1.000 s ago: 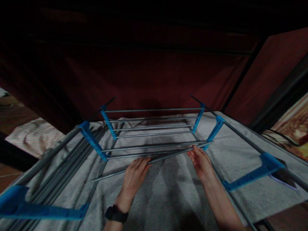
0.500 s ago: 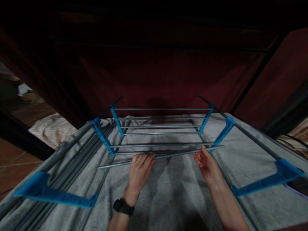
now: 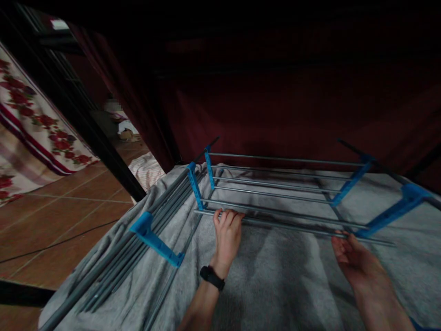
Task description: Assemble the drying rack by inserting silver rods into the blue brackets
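Note:
A thin grey metal tube [image 3: 289,225] lies across between my hands, close in front of the rack frame's nearest rungs. My left hand [image 3: 228,232] is wrapped over it from above near its left end. Toward its right end, the fingers of my right hand [image 3: 349,255] close on it from below, beside a blue plastic bracket [image 3: 392,211]. The tube's left tip is next to another blue bracket [image 3: 196,186]. Behind, several crossbars [image 3: 275,195] join the far brackets. The nearer left bracket [image 3: 156,241] has no crossbar.
Several loose grey tubes [image 3: 138,239] lie along the left side on a grey blanket [image 3: 268,276]. Dark red cloth [image 3: 275,110] hangs behind the frame. A black post [image 3: 82,124] and tiled floor [image 3: 69,211] are at left, with a flowered cloth [image 3: 51,119].
My view has turned left, so the frame appears farther right. The tube, slanted across the frame before, now runs nearly alongside the crossbars, its left end drawn toward the left bracket. Both hands keep hold.

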Demonstrator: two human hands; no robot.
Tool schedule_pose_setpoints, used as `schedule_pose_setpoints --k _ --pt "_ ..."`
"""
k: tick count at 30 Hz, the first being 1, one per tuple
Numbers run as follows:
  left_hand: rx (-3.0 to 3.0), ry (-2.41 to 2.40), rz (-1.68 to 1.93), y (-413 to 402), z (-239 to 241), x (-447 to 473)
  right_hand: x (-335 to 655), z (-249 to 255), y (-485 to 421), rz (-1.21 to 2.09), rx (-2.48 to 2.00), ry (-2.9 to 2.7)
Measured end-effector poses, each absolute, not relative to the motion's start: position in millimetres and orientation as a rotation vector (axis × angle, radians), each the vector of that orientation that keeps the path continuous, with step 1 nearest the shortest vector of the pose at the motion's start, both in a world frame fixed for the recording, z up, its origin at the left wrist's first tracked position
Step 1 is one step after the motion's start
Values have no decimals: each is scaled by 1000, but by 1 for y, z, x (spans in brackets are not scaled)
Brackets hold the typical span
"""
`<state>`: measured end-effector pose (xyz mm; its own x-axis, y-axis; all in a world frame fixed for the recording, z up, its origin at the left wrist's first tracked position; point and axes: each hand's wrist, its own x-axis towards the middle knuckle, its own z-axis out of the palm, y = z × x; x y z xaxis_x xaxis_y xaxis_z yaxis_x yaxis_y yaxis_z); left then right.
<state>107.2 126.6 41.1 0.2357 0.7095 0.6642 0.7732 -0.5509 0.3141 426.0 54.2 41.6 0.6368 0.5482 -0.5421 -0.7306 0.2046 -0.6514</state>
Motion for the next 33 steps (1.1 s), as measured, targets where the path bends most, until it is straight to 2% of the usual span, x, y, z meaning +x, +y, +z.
schedule_pose_setpoints --k 7,17,25,33 --pt "-2190 -1579 -1306 134 37 98 433 32 50 905 -1052 168" --pt "-1858 -1867 -1489 145 33 85 435 47 49 932 -1086 378" --pt "-1745 -1957 -2123 157 29 76 432 47 49 933 -1061 366" --pt "-1568 -2092 -2555 168 16 72 435 34 49 940 -1061 253"
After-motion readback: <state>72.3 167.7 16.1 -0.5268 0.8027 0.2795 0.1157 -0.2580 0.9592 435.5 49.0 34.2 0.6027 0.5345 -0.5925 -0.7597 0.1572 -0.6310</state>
